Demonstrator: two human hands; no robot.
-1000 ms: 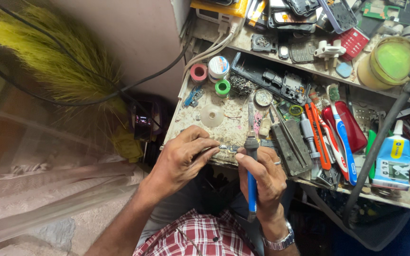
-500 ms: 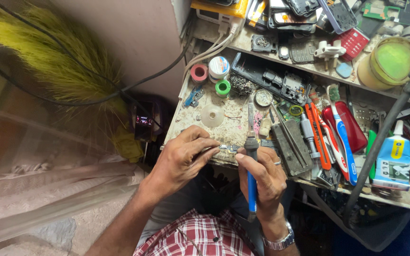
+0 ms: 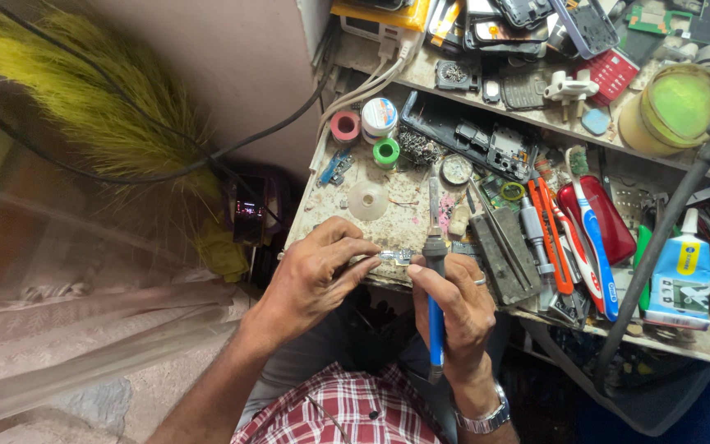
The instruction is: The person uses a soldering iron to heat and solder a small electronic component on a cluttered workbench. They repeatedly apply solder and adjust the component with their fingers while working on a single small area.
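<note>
Cluttered workbench (image 3: 388, 218), right hand (image 3: 454, 308) gripping soldering iron (image 3: 435, 279)

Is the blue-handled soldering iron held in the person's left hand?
No, the right hand holds the soldering iron; the left hand pinches a small metal part.

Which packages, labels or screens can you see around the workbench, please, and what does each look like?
White squeeze bottle with blue-and-yellow label: upright at the bench's right edge.
Small dark device with a lit reddish display: left of the bench, below the wall cables.
Round white tin with blue-and-red lid label: rear left of the bench, beside pink and green tape rolls.
Yellow-lidded round tub: upper shelf, right.
</note>
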